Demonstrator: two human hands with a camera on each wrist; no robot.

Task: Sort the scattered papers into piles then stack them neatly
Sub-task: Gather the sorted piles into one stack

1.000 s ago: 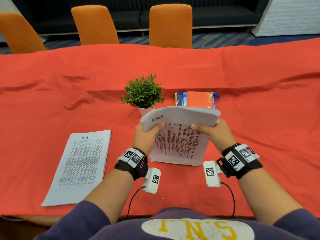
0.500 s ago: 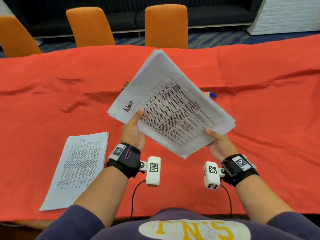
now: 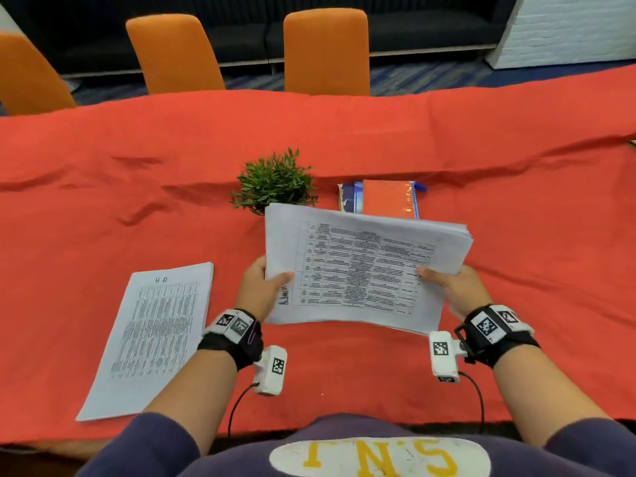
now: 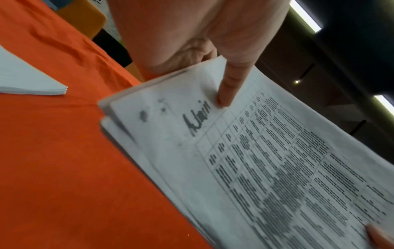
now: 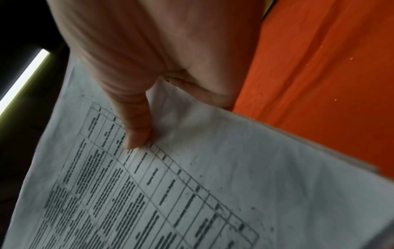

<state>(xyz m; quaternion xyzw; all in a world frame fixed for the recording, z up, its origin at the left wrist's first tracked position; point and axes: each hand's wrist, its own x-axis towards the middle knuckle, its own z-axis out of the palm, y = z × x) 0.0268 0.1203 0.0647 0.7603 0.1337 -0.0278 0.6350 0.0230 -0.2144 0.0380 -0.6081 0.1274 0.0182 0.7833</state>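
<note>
Both thumbs pinching, left hand (image 3: 256, 295) and right hand (image 3: 455, 295) hold the Admin stack (image 3: 361, 270); loosely squared sheets could fan out.

Matt white paper is seen in the held stack (image 3: 361, 266), printed with black tables and slightly creased near the thumbs; the sheet edges are fanned unevenly. A second paper pile (image 3: 151, 335), likewise matt and printed, is laid flat. The table is covered by an orange-red cloth (image 3: 103, 208), matt, woven and rumpled into soft folds. A glossy, reflective plastic sheen is noted on the orange pouch (image 3: 389, 199). The chairs (image 3: 327, 49) are upholstered in matt orange fabric. The wrist straps (image 3: 237, 342) appear as black cloth carrying white plastic blocks.
</note>
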